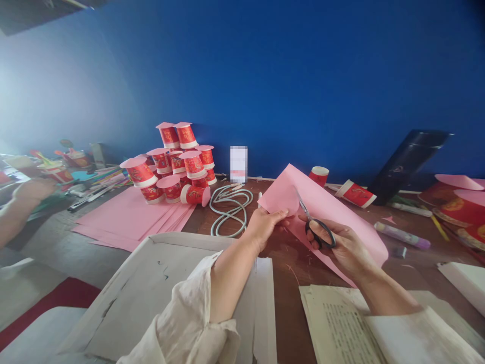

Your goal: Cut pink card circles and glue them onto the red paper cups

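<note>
My left hand (265, 226) pinches the lower left part of a large pink paper sheet (333, 212). The fingers of my right hand (337, 242) are in the black handles of a pair of scissors (305, 208). The scissor blades point up and left into the paper, beside a curved cut edge near my left fingers. The sheet is raised off the table at its top left corner and curls down at the right.
Red paper cups (193, 165) with pink paper tops stand stacked at the left on pink sheets (113, 217). A coiled cable (231, 208), white tray (132, 283), booklet (333, 323), black bottle (411, 162) and glue stick (401, 235) lie around. Another person's hand (36, 191) is far left.
</note>
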Demonstrator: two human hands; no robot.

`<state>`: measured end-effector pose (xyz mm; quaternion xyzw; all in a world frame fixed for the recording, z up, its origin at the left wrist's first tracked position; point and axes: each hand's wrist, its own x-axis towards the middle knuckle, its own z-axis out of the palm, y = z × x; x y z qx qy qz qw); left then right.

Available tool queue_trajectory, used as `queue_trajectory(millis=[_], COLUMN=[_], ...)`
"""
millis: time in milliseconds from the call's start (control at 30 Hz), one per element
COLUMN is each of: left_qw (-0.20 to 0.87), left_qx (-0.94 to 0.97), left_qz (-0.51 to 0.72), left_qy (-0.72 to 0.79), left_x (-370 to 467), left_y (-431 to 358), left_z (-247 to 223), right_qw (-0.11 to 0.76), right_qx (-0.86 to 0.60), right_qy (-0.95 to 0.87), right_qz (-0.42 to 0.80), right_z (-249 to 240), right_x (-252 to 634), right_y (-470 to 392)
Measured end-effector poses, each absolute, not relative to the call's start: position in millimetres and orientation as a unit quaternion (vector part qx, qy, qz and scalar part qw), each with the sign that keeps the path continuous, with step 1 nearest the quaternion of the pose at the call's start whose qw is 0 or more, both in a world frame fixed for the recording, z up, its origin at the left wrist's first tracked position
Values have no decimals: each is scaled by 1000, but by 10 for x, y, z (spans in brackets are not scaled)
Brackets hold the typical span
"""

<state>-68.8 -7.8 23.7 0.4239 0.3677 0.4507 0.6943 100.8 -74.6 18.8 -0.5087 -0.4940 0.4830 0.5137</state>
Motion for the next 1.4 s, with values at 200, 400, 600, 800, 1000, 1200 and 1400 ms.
queue_trajectory(millis=[200, 400, 600, 800, 1000, 1200, 1400], left_qw=[696, 685, 689, 693, 694, 692, 688], left_qx=[425, 431, 427, 427, 425, 431, 436], left_qz=[459, 457, 454, 452, 453, 455, 449], left_qy=[354, 369, 369, 364, 364, 359, 368], left_x=[-690, -698, -699, -704, -703, -704, -710], left_y=[-82, -106, -108, -89, -60, -46, -54], left_z=[246, 289, 289, 260, 215, 193, 208], right_qw=[513, 517, 511, 518, 520, 514, 510], right_qx=[-512, -512, -523, -515, -515, -516, -524], right_qy=[-491, -487, -497, -478, -483, -494, -498], right_qz=[483, 483, 467, 488, 481, 475, 466], right_z=[185, 204, 184, 169, 158, 189, 197], right_x=[1012, 1006, 1027, 1047, 1067, 1055, 1057], right_y=[-746, -760, -751, -738, -738, -744, -748])
